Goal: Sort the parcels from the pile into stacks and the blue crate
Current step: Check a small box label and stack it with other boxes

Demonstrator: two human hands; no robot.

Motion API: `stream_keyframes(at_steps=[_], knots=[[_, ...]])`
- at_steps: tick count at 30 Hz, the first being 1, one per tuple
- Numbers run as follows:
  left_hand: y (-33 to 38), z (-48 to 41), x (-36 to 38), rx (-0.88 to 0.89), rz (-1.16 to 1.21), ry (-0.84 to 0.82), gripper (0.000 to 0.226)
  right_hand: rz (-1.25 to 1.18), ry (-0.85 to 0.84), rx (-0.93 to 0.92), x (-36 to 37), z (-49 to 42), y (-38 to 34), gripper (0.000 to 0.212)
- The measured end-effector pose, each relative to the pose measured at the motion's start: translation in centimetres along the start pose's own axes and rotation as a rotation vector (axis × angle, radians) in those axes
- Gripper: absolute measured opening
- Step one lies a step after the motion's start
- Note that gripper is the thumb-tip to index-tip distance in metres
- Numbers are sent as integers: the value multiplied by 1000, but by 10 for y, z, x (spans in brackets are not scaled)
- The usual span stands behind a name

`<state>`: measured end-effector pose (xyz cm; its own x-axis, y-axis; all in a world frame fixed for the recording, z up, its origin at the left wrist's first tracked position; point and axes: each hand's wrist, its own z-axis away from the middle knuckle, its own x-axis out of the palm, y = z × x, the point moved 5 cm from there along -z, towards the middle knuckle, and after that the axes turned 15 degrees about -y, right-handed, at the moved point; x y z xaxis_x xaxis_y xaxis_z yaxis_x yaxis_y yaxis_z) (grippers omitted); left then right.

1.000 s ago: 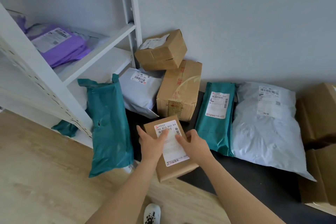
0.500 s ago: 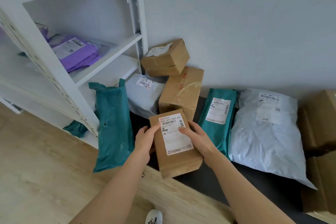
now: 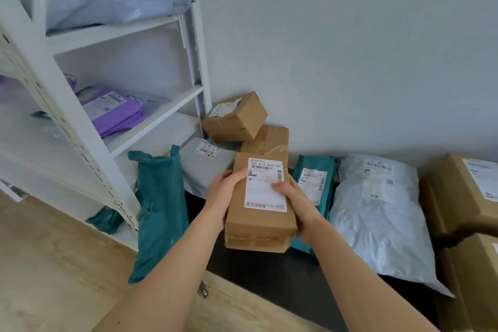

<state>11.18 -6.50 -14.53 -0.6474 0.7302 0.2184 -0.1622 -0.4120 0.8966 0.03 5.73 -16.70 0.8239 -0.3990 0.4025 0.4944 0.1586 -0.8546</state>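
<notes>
— Where's the brown box (image 3: 258,226)?
— Held over the left end of the black mat (image 3: 269,272). The left hand (image 3: 223,191) and right hand (image 3: 296,197) each curl round a long side, thumbs on the label.
— How will it handle?
— Stiff cardboard, probably light. Gripping the long sides mid-length looks safest, since the taped end may be slick.

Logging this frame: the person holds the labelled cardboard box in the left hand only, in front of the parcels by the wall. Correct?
Not left only: the head view shows the left hand and the right hand both gripping the labelled cardboard box, one on each side, in front of the parcels by the wall.
</notes>
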Motion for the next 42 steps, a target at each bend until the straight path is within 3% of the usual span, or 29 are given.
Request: stream_keyframes(at_steps=[2,7,13,17,21,25,31,34,42], knots=[[9,-2,11,-18,-34,-74,47,26,5,-22,-6,1,-11,52],[17,-3,38,-122,-23,-257,24,97,39,-54,-23,6,-34,51],[26,-15,60,-101,-83,-280,18,89,95,-90,-44,11,-49,74],[29,-22,77,-85,-74,-298,11,47,135,-144,-56,19,-57,66],[31,-30,89,-79,-84,-322,15,25,163,-167,-63,24,-65,54],[32,-38,97,-78,-63,-343,24,35,188,-180,-70,27,-72,68],[34,-50,105,-29,-118,-351,44,43,234,-177,-70,39,-79,33],[34,-55,105,-22,-144,-333,57,56,251,-134,-71,43,-80,25],[40,-54,106,-66,-8,-245,52,341,507,-70,-86,46,-89,39]])
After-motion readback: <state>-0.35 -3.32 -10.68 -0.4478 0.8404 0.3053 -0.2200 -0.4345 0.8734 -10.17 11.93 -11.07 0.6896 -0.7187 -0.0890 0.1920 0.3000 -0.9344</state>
